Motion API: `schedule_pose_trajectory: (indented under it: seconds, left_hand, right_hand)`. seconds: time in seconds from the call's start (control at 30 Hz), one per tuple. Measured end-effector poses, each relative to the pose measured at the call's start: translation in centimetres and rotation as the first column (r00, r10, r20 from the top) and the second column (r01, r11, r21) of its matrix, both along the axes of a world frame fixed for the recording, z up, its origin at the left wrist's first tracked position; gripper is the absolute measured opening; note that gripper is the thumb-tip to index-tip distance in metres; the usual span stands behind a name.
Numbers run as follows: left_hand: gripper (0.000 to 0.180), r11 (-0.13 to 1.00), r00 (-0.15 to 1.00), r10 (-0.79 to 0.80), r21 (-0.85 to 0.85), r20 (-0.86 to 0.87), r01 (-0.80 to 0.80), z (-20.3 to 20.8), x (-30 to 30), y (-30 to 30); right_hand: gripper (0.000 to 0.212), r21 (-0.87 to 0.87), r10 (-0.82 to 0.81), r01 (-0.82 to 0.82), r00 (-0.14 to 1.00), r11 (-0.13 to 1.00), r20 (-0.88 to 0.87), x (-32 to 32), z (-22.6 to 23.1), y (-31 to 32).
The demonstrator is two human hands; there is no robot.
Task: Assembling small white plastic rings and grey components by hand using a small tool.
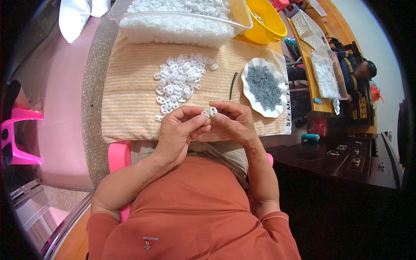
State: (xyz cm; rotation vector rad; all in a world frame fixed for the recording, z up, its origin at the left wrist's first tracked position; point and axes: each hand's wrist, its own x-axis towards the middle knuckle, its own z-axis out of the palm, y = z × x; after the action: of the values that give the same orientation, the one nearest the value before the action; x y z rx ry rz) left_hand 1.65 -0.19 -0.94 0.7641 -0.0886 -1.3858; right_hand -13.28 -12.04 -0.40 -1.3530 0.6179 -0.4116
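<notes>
My left hand is closed, thumb and forefinger pinching a small whitish piece mostly hidden by the fingertips. Close beside it, my right hand grips a white oval plastic piece with two holes. The fingertips of both hands nearly meet above the front of a striped tan towel. Beyond my left hand lies a loose pile of similar white two-hole pieces. To the right of the pile, a white scalloped plate carries many small grey translucent pieces. Between pile and plate lies a thin black strip.
A clear plastic bin full of white pieces stands at the far edge, next to a yellow basin. Pink stools are at left. At right, another person sits by a table with a container of white pieces.
</notes>
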Motion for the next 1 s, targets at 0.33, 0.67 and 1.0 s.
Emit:
schedule_pose_trajectory:
  seconds: [0.33,0.67,1.0]
  left_hand:
    - [0.013,0.998,0.997,-0.039,0.045,0.06,0.036,0.4,0.0,-0.1]
    - [0.014,0.995,0.996,-0.065,0.078,0.063,0.06,0.5,0.2,-0.1]
    - [0.015,0.994,0.994,-0.082,0.078,0.077,0.076,0.4,0.2,-0.1]
  right_hand:
    - [0.029,-0.126,0.021,-0.026,0.999,0.992,-0.04,-0.3,-0.3,-0.5]
    - [0.028,-0.081,0.022,-0.02,1.0,0.997,0.021,-0.2,0.7,-0.5]
    - [0.027,0.05,-0.003,0.003,1.0,0.999,0.004,-0.3,1.0,-0.4]
